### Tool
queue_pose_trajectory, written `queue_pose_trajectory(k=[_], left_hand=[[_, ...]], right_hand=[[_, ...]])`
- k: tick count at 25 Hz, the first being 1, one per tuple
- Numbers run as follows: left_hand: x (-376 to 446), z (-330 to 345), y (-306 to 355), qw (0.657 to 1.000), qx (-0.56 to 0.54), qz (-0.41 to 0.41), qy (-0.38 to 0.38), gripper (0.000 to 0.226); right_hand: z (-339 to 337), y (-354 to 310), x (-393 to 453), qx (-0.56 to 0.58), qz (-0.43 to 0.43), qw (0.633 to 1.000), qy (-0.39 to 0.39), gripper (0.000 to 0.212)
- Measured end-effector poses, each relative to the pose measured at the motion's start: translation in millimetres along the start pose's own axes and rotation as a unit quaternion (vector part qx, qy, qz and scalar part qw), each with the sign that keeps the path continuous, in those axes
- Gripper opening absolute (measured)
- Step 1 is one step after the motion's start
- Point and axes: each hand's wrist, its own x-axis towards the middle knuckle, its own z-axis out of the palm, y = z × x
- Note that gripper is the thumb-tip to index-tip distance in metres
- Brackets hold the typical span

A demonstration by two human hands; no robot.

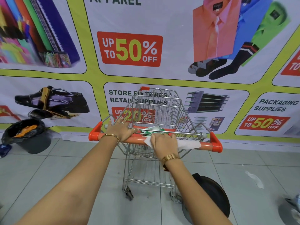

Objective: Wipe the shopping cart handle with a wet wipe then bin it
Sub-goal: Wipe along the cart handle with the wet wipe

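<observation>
Head cam: you're on pale grey floor tiles (227,163), facing a big printed sale banner (170,51) that covers the wall. Wire shopping cart (155,111) is parked right in front of it. Your left hand (121,129) lies flat, fingers spread, on the left part of the orange handle (205,145). Your right hand (163,142) presses the white wet wipe (188,144) onto the handle's middle; the wipe trails off to the right along the bar. Green wipes pack (153,129) sits in the child seat just behind the handle. Grey bin (30,138) w/ black liner stands far left by the wall, well apart from the cart.
</observation>
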Motion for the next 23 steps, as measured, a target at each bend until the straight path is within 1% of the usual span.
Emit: queue_pose_trajectory(k=[2,3,5,7,9,12,13,14,15,16,17,18,19,21,23], left_hand=[[-3.2,-1.4,2.4,1.000,-0.011,0.005,0.010,0.077],[-3.8,-2.0,3.2,1.000,-0.013,0.006,0.014,0.076],[-5.2,-0.8,6.5,1.000,-0.019,0.011,0.020,0.075],[-6.3,0.5,6.8,0.999,-0.024,0.014,0.035,0.074],[-7.1,1.0,5.1,0.998,-0.026,0.018,0.055,0.073],[-9.5,2.6,3.3,0.995,-0.020,0.024,0.090,0.072],[-9.5,2.6,2.1,0.994,-0.021,0.023,0.100,0.071],[-9.0,2.9,0.4,0.994,-0.025,0.022,0.108,0.069],[-8.4,2.8,-1.9,0.993,-0.030,0.019,0.112,0.068],[-7.3,2.5,-4.6,0.993,-0.036,0.015,0.112,0.068],[-6.3,2.4,-7.0,0.993,-0.039,0.012,0.111,0.067],[-4.6,2.0,-8.9,0.993,-0.037,0.010,0.112,0.066],[-3.1,1.7,-10.5,0.993,-0.031,0.009,0.114,0.066],[-1.3,2.0,-10.7,0.992,-0.025,0.010,0.120,0.065],[-2.2,3.9,-6.6,0.992,-0.027,0.011,0.123,0.064]], right_hand=[[-1.7,25.4,-8.3,-0.025,-0.003,1.000,0.000,0.023],[-1.1,39.5,-12.4,-0.031,0.009,0.999,0.014,0.026],[1.2,59.0,-21.7,-0.032,0.051,0.997,0.055,0.041],[6.4,62.7,-21.0,0.013,0.112,0.989,0.092,0.057],[6.9,49.7,-14.8,-0.001,0.133,0.989,0.067,0.060],[7.8,0.7,0.6,-0.019,0.083,0.996,0.023,0.037],[5.6,-17.6,4.6,-0.011,0.072,0.997,0.008,0.038],[4.4,-29.3,6.9,0.001,0.065,0.998,-0.001,0.044],[6.2,-31.1,7.9,0.014,0.062,0.998,0.006,0.049],[6.6,-25.1,6.7,0.005,0.044,0.999,-0.002,0.050],[7.1,-11.1,2.2,-0.025,0.019,0.999,-0.009,0.043],[8.1,9.3,-1.6,-0.048,0.011,0.999,-0.001,0.033],[6.5,31.8,-5.0,-0.068,0.035,0.997,0.017,0.027],[5.1,67.1,-14.2,-0.059,0.107,0.992,0.026,0.037],[11.8,78.2,-16.6,-0.038,0.145,0.987,0.054,0.047]])
